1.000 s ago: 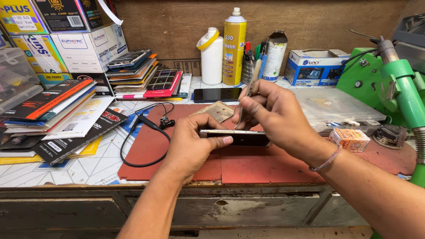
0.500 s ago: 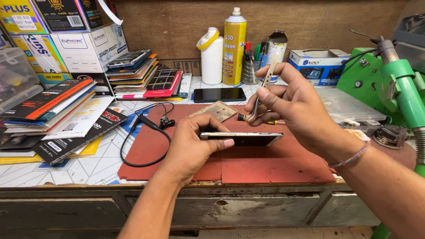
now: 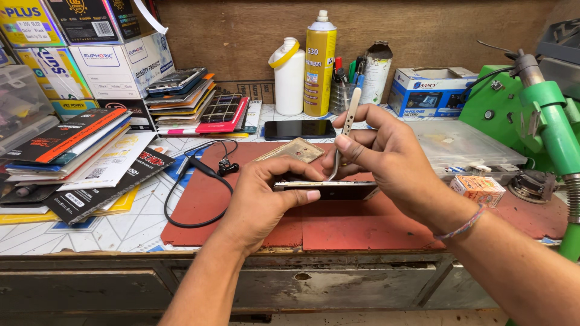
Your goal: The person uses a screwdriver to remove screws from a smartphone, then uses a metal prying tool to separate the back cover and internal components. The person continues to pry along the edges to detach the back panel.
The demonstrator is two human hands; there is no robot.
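Left hand [image 3: 263,196] grips phone [image 3: 329,190]; right hand [image 3: 386,160] just above holds tweezers [image 3: 345,130].

Even, fairly bright light from above and near; soft shadows under both hands on the red mat [image 3: 338,232]. Mild glare on the black phone screen [image 3: 300,128] farther back. Focus sharp at centre; slight wide-angle bending at left and right edges.

The tweezers' [image 3: 345,142] tips vanish behind the phone [image 3: 338,190]; the left hand [image 3: 260,199] hides the phone's near end.
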